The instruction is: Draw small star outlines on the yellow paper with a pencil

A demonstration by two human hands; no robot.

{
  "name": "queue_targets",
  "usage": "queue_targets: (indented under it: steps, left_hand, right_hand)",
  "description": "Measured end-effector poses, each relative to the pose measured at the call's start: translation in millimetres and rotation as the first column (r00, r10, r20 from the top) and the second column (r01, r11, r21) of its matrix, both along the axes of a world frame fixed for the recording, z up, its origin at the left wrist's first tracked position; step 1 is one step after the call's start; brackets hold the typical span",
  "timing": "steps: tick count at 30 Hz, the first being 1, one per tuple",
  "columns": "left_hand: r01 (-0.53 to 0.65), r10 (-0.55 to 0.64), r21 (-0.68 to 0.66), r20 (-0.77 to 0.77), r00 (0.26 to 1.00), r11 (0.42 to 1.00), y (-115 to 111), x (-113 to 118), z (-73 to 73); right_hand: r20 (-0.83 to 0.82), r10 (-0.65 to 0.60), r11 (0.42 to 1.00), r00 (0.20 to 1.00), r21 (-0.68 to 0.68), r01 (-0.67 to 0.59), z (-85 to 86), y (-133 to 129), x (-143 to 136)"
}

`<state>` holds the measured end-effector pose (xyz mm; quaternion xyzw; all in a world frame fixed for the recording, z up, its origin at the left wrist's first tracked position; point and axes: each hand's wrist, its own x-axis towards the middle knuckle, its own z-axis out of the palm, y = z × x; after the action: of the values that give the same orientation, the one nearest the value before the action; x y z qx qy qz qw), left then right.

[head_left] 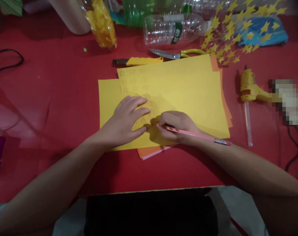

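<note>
My right hand (177,126) is closed around a pink pencil (195,133), its point down near the surface of a yellow paper sheet (188,85). Rows of small star outlines (132,80) are drawn in pencil along the sheet's left part. My left hand (125,121) rests on that sheet, fingers spread and curved, left of the pencil's point; it holds nothing. Beneath lies another yellow sheet (108,98), and orange paper (149,152) peeks out at the lower edge.
Beyond the sheets lie a yellow box cutter (144,61) and scissors (168,54). Behind them are a clear plastic bottle (161,31) and a bottle holding yellow pieces (102,24). Cut yellow stars (227,36) sit back right, near a yellow glue gun (248,87) on the red table (72,108).
</note>
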<state>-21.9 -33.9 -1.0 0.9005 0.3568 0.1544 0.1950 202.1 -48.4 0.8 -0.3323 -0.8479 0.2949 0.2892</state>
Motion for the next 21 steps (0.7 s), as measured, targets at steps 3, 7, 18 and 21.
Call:
queue_targets:
  steps: [3,7,18,21]
  left_hand:
    - [-0.003,0.003,-0.005,0.015,1.000,1.000,0.0,-0.1,-1.1]
    - [-0.012,0.012,-0.021,0.022,1.000,1.000,-0.3,-0.4,-2.7]
    - [-0.020,0.020,-0.025,0.029,0.999,0.999,-0.9,0.1,-3.9]
    - [-0.022,0.022,-0.018,0.011,1.000,1.000,-0.6,-0.1,-3.3]
  right_hand:
    - [-0.007,0.007,1.000,1.000,-0.009,-0.007,0.7,0.0,0.0]
    - [0.025,-0.055,0.989,0.998,-0.133,0.058,3.6,-0.7,0.2]
    - [0.013,-0.028,0.992,1.000,-0.119,0.030,3.8,1.0,0.9]
    - [0.046,-0.052,0.987,0.998,-0.152,0.058,4.7,0.5,0.6]
